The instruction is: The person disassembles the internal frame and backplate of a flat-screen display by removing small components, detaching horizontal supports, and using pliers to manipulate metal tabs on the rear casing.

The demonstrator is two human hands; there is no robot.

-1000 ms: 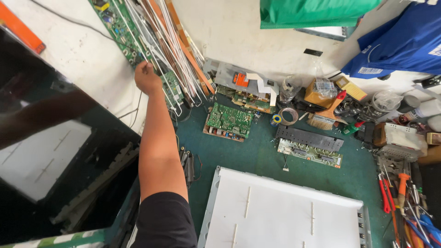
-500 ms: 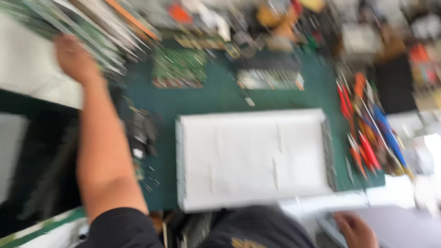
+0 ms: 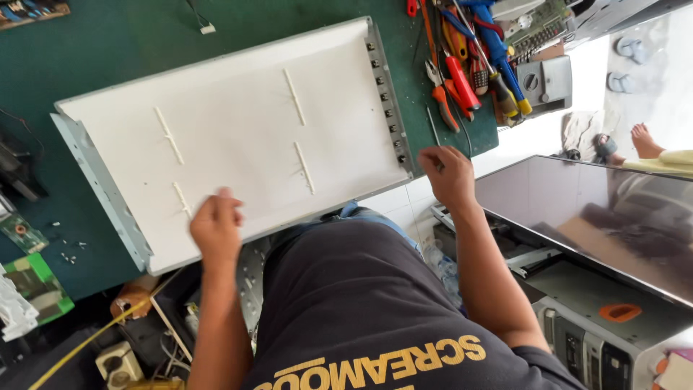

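Note:
A large white flat panel point(image 3: 238, 137) with a metal frame and several thin white strips lies on the green work mat point(image 3: 108, 50). My left hand point(image 3: 215, 230) rests on its near edge, fingers curled over the rim. My right hand point(image 3: 447, 175) sits at the panel's near right corner, fingers bent, close to a thin metal rod; whether it grips anything I cannot tell.
Screwdrivers and pliers with red, blue and yellow handles point(image 3: 469, 65) lie at the mat's right edge beside a grey box point(image 3: 545, 83). A dark glossy screen point(image 3: 599, 217) leans at the right. Circuit boards point(image 3: 32, 278) and cables sit at the left. Another person's foot point(image 3: 644, 141) shows far right.
The view swung from the far boards down to the white panel. My left hand left the leaning strips at the far left and came to the panel's near edge; my right hand reached its corner.

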